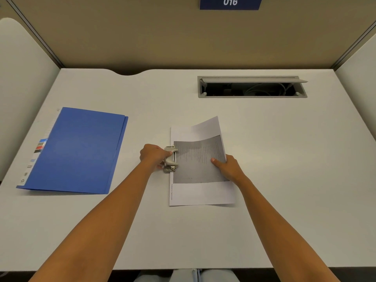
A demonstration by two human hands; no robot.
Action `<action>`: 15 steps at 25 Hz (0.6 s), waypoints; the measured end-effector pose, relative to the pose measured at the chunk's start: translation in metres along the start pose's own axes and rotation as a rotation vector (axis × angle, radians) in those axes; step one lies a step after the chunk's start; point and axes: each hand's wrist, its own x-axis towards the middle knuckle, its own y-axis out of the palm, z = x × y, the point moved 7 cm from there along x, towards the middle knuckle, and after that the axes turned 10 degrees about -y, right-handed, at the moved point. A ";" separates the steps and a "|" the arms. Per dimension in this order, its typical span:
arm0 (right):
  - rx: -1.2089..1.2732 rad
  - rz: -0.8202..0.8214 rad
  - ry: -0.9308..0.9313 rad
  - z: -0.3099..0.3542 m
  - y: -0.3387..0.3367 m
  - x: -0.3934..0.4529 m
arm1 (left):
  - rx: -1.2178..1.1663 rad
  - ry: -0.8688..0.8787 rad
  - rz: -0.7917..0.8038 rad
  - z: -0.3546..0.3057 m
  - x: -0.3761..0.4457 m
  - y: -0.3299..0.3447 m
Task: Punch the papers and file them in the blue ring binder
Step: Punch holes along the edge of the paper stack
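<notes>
Step in hand: punching, judged from the layout; the papers (201, 165) lie with their left edge fed into the hole punch (170, 158) at mid-worktop.
Left hand (153, 155): wrapped over the punch from its left side, thumb lying across the lever; its grip is pressed together on the punch.
Right hand (227, 166): pinching the right edge of the papers, thumb on top and fingers beneath; that side and the far corner curl up off the worktop (284, 159).
Papers: a thin stack with a grey printed block facing up; whether holes are already cut cannot be told, since the punch covers that margin.
Blue ring binder (75, 151): closed and flat, well apart to the left, untouched.
Filing: not yet begun, as I read it.
Next move calls for: the sheets squared and pushed fully into the slot, the lifted side held level so the edge does not skew, then a firm downward press on the lever.
Afterwards: the binder must be opened before the sheets go in.
</notes>
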 end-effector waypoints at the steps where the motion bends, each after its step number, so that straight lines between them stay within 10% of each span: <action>1: -0.008 0.015 -0.001 0.001 -0.001 0.001 | 0.026 0.002 -0.006 -0.001 0.001 0.001; 7: -0.096 -0.058 0.045 0.001 -0.029 0.012 | 0.096 -0.006 -0.089 -0.007 0.003 0.001; 15: -0.135 -0.108 0.084 -0.009 -0.041 0.024 | 0.404 0.677 -0.238 -0.047 -0.011 0.046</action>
